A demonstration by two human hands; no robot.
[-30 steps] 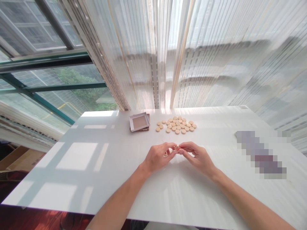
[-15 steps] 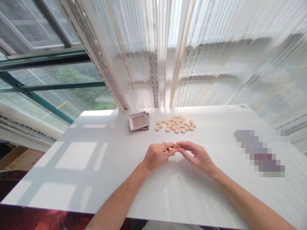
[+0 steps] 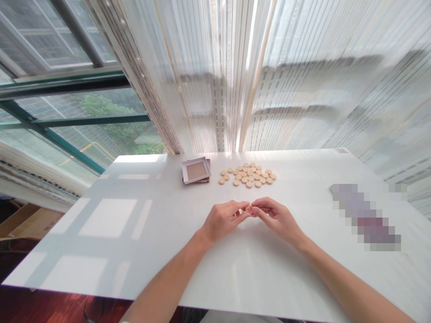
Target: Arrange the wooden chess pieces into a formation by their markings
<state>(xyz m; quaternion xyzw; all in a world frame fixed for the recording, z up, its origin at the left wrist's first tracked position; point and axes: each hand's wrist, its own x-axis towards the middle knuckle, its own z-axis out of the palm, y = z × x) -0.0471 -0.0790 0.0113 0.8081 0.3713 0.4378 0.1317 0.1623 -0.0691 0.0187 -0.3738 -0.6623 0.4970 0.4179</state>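
My left hand [image 3: 220, 220] and my right hand [image 3: 276, 216] meet near the middle of the table. Between their fingertips is a round, pale wooden Chinese chess piece [image 3: 249, 208] with a red character, held just above the tabletop. Thumb and fingers of both hands are closed on it, and the right fingertips cover part of its face. Close to the left fingers, a little more pale wood with red marks shows, mostly hidden by that hand. Beyond the hands, several similar chess pieces [image 3: 250, 173] lie in a loose group, their tops looking plain.
A shallow open box [image 3: 196, 172] rests on a darker box part, left of the loose pieces. At the right, a pixelated patch [image 3: 365, 217] hides something on the white table [image 3: 141, 260]. Striped curtains [image 3: 296, 89] hang behind the table's far edge, with a window at the left.
The held chess piece has turned and tilted slightly, and the right fingertips now cover more of it. Both hands stay in nearly the same place.
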